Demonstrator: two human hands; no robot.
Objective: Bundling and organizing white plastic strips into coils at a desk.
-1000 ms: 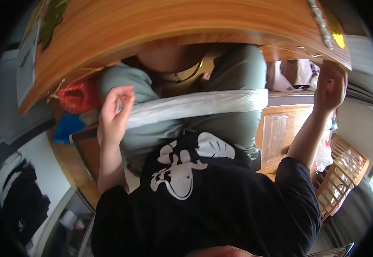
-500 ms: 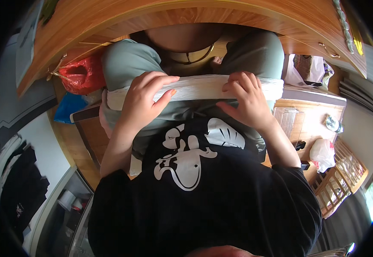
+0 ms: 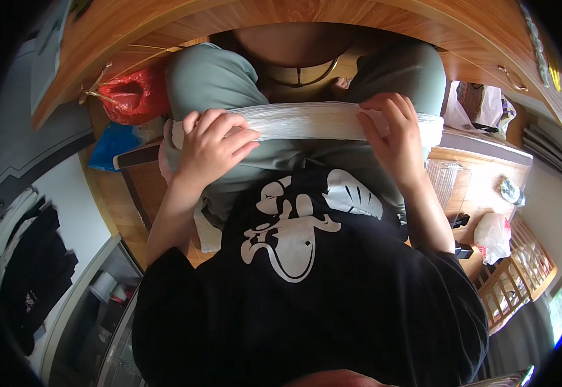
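A skein of white yarn, a wide band of many fine strands, stretches across my thighs near the knees and reaches the outer side of both legs. Over its left part, my left hand has its fingers curled on the strands, with the thumb low beside them. My right hand grips the right part, fingers bent over the upper edge and thumb against the band's face. The grey-green trousers show above and below the yarn. Which strands lie between my fingertips is too fine to see.
A wooden desk curves close beyond my knees, with a brown round seat under it. Red and blue plastic bags lie at left. At right are a white bag, a clear container and a wooden rack.
Both hands have moved slightly apart along the skein. My left fingers have curled in more, and my right thumb has come up onto the band. The view has shifted a little.
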